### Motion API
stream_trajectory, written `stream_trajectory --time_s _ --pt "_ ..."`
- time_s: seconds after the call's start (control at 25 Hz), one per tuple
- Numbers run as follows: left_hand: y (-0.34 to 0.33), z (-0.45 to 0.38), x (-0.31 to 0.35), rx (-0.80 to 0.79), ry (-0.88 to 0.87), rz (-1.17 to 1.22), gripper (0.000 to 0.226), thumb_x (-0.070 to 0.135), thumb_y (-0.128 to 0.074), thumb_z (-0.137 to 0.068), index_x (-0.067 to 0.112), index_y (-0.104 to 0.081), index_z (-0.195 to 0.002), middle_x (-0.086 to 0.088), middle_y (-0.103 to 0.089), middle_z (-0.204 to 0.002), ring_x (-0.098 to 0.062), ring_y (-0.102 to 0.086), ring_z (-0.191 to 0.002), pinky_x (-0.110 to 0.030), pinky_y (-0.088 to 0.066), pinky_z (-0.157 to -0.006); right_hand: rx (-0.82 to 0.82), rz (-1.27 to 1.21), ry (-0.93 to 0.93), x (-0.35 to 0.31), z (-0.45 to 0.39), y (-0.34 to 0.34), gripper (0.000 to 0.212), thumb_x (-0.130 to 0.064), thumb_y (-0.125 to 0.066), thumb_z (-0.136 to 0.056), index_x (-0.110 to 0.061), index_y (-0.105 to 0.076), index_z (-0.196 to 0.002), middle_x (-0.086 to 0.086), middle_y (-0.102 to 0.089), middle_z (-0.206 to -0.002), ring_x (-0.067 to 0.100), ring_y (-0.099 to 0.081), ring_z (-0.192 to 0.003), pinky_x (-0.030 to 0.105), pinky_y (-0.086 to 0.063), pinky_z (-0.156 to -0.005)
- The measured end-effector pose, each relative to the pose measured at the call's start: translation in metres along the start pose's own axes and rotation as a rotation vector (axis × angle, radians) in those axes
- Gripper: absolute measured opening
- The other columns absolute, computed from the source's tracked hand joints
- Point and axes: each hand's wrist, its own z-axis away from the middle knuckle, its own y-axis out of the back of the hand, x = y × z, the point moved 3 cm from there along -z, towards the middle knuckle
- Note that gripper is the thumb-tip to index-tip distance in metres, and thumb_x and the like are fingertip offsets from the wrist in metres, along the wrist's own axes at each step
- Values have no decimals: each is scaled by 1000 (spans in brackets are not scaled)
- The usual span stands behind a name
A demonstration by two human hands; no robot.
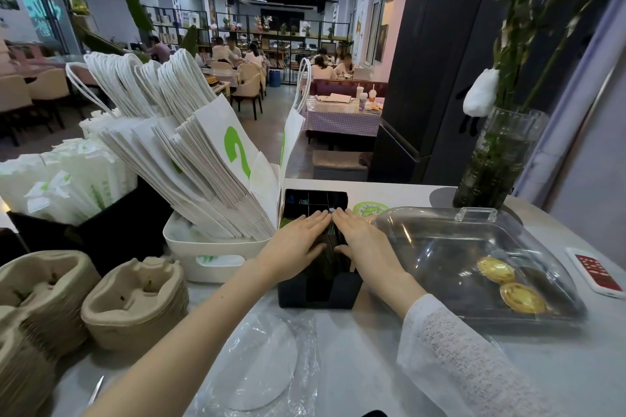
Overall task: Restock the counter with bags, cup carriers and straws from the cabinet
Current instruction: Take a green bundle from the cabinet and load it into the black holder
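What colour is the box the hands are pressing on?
Black. The head view shows the box under the left hand and right hand.

Both hands lie flat, palms down, on wrapped straws (330, 244) packed in a black holder (316, 291) near the counter's (389, 342) middle; the left hand (298, 240) and right hand (367, 244) sit side by side, fingertips nearly meeting; just left of the holder a white bin (203, 257) carries leaning white paper bags (203, 159) with green print; 2 stacks of pulp cup carriers (135, 301) stand at the counter's left edge; right of the holder a clear lidded tray (474, 247) covers 2 egg tarts (508, 281); crumpled clear plastic wrap (267, 359) lies at the near edge.
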Motion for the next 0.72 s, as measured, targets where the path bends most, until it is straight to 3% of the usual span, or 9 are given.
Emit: stream_trajectory --time_s 0.2,0.4,0.6,0.72 --pt "2 1 -1 -44 -2 29 57 26 -45 -100 15 -23 -152 -3 -25 -158 -14 -22 -147 -23 -15 -118 -60 69 12 -1 -5 -3 60 -22 -51 -98 -16 -24 -151 0 -17 -161 12 -23 -146 28 -33 -109" --pt "3 1 0 -61 7 5 57 28 -42 -101 15 -22 -153 -3 -26 -158 -15 -23 -146 -21 -14 -117 -59 82 4 -3 -8 -6 59 -20 -55 -96 -11 -29 -148 6 -26 -158 18 -28 -144 31 -37 -105" --pt "5 4 3 35 140 -91 71 44 -45 -95 11 -19 -153 -5 -24 -159 -15 -20 -147 -28 -11 -120 -40 62 104 -6 -6 -8 70 -9 -56 -94 -7 -17 -153 10 -17 -161 22 -14 -149 30 -9 -120" --pt "6 10 0 81 291 -151 74 51 -42 -93 9 -25 -151 -7 -28 -157 -17 -23 -147 -29 -11 -120 -94 71 155 -6 -11 -10 69 -10 -55 -95 -11 -17 -153 7 -16 -161 20 -11 -150 28 -8 -120"
